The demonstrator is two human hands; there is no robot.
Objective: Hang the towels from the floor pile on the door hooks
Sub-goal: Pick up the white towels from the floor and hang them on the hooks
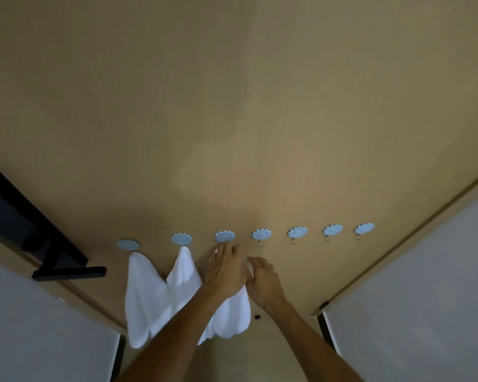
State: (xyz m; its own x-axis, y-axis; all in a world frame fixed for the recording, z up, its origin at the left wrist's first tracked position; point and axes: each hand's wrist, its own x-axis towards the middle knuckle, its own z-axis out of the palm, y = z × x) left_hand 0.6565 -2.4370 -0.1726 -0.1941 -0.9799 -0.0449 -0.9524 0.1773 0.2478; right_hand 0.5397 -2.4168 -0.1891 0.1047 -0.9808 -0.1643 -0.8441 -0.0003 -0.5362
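Now hanging third towel [233,312] | left hand [224,268] lifts its top to third hook [224,236] | right hand [264,279] fingers curled, pinching fold to steady.

Probably a home: towels [146,293] on door hooks [261,234].

**One head-worn view, close up against the door**

The single camera sits on the person's head, facing the tan door [232,119] from close by, its wide angle bending the door frame at both sides. The row of blue hooks [261,233] lies low in view, both forearms entering from the bottom edge. No second view shares the scene.
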